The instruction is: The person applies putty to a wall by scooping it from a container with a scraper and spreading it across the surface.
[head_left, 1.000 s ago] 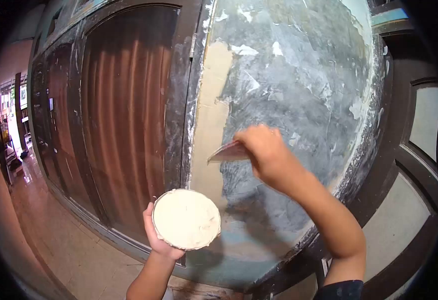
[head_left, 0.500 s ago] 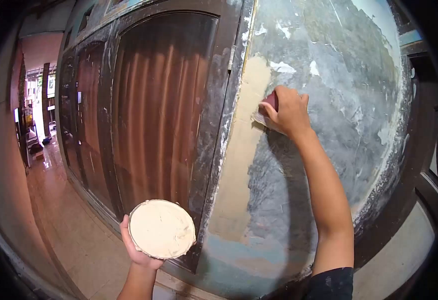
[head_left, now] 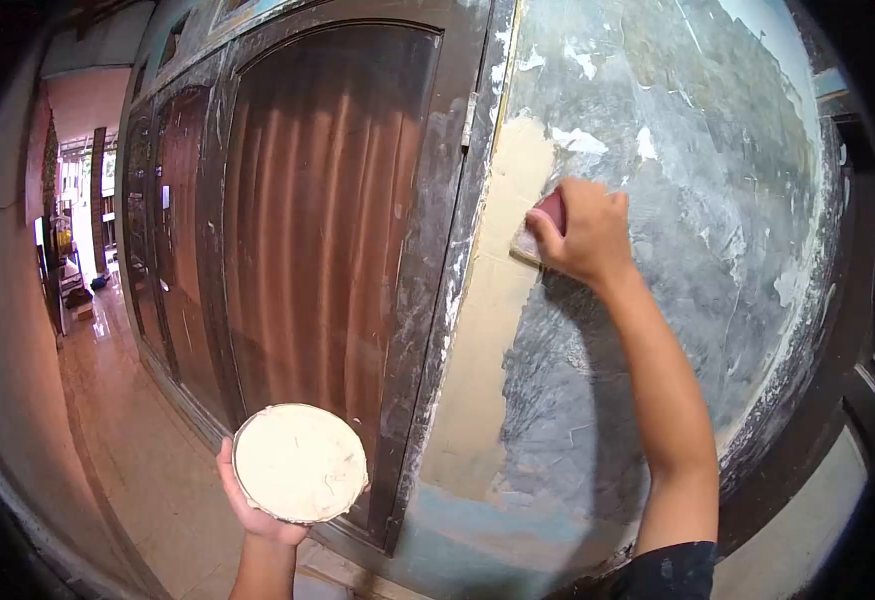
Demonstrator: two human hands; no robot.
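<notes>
My left hand (head_left: 266, 522) grips a round container (head_left: 300, 462) from below and the side, in front of the lower door. Smooth cream putty fills its top face, with some smeared round the rim. Up on the wall, my right hand (head_left: 596, 235) is closed round the dark red handle (head_left: 552, 210) of a putty knife. Its wide blade (head_left: 526, 246) lies at the right side of a strip of cream putty (head_left: 463, 400), which runs down the wall beside the door frame. Part of the handle is hidden by my fingers.
The grey, patchy wall (head_left: 668, 270) has white flakes and a bluish lower band. Left of it stands a dark wooden door (head_left: 333, 230) with a glazed panel and brown curtain behind. A tiled passage (head_left: 128, 390) leads to a bright opening. Another dark frame (head_left: 808, 480) is at right.
My left hand and the container have moved a little to the left. The right hand with the putty knife has slid slightly down the wall. The view has shifted a little.
</notes>
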